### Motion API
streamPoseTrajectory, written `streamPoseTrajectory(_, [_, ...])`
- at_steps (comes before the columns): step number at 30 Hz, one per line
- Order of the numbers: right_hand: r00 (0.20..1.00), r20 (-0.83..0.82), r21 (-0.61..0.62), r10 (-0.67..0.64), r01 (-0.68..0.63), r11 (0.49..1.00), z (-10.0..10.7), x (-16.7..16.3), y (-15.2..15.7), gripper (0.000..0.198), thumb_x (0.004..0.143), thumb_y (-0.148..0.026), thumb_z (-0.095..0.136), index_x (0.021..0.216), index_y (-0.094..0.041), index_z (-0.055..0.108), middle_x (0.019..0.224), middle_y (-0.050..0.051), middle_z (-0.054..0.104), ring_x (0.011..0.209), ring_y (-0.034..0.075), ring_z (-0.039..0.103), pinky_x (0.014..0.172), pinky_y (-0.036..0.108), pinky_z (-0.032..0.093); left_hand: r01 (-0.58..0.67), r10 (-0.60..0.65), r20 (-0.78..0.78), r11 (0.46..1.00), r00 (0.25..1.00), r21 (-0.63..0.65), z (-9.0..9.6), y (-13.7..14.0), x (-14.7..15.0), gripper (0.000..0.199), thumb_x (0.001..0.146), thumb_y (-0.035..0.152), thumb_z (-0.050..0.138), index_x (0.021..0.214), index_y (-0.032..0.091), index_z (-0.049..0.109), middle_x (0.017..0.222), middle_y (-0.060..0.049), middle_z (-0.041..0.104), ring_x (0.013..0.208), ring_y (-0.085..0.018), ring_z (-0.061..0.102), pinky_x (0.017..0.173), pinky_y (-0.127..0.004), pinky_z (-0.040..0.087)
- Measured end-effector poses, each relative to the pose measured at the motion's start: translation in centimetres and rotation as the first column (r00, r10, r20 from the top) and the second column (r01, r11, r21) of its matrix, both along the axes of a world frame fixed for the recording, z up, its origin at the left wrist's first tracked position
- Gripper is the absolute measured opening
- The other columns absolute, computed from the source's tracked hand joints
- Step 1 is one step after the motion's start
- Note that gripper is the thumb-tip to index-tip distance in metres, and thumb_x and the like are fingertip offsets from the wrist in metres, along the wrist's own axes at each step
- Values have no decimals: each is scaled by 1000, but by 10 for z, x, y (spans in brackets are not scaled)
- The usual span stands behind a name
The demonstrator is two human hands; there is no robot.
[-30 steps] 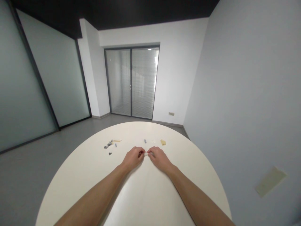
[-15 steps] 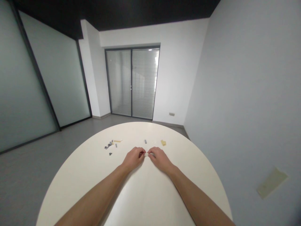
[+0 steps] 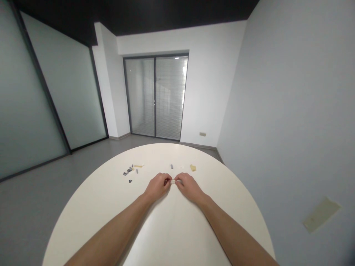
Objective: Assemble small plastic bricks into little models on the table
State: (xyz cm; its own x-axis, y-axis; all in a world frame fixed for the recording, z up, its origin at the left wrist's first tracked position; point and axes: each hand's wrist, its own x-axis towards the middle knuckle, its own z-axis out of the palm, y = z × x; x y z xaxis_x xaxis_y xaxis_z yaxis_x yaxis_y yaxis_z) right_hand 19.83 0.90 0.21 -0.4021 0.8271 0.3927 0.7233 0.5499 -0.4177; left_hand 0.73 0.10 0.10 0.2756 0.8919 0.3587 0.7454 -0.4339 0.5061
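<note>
Both my hands meet over the middle of a round white table [image 3: 177, 229]. My left hand [image 3: 158, 186] pinches one end of a small pale piece [image 3: 173, 181], and my right hand [image 3: 188, 186] has its fingers closed on the other end. Fingertips cover most of the piece, so its kind cannot be made out. Just beyond the hands lies a small grey block [image 3: 171, 166]. Right of that block is a yellow piece [image 3: 193, 168], flat with uneven edges.
To the left sits a loose cluster of small dark and grey parts [image 3: 128, 170], with a thin tan strip [image 3: 138, 166] beside it. Nearer to me is a lone dark part [image 3: 130, 181]. A faint whitish bit [image 3: 181, 167] lies left of the yellow piece. A wall rises at the right.
</note>
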Motion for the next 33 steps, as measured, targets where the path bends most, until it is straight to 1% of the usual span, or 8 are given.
streamPoseTrajectory(8, [1000,30,-16,-5,5,1000,4,0,-2,18,91,-22,52,101,-19,67,101,6,68,101,18,57,90,30,38,-4,4,-2,1000,1000,-8,2,-1,1,20,87,28,52,97,21,69,90,-5,68,89,-19,59,76,-28,43])
streamPoseTrajectory(15, [999,43,-1,8,-8,1000,3,1,-2,18,93,-21,50,99,-19,67,99,5,68,98,18,57,87,29,38,12,-12,10,1000,1000,20,-2,1,1,19,86,25,52,94,22,69,87,-4,68,87,-18,59,76,-28,42])
streamPoseTrajectory(22, [999,40,15,9,-9,1000,3,1,-3,18,94,-23,49,97,-19,67,97,5,67,96,18,57,85,28,38,10,-11,17,1000,1000,13,0,0,1,19,87,28,52,95,22,69,86,-3,68,86,-18,58,74,-28,41])
streamPoseTrajectory(28, [999,46,25,-2,1,1000,4,0,-4,19,95,-22,48,96,-19,67,95,5,67,93,18,57,83,28,38,14,-15,20,1000,1000,16,0,-1,2,18,84,22,54,96,22,68,86,-3,68,88,-19,58,74,-28,42])
streamPoseTrajectory(33, [998,62,20,-13,12,1000,6,-1,-5,20,96,-23,47,96,-19,67,95,5,67,92,18,57,82,27,38,21,-22,16,1000,1000,23,-2,1,2,20,85,23,53,96,22,69,87,-3,68,88,-19,58,75,-28,42])
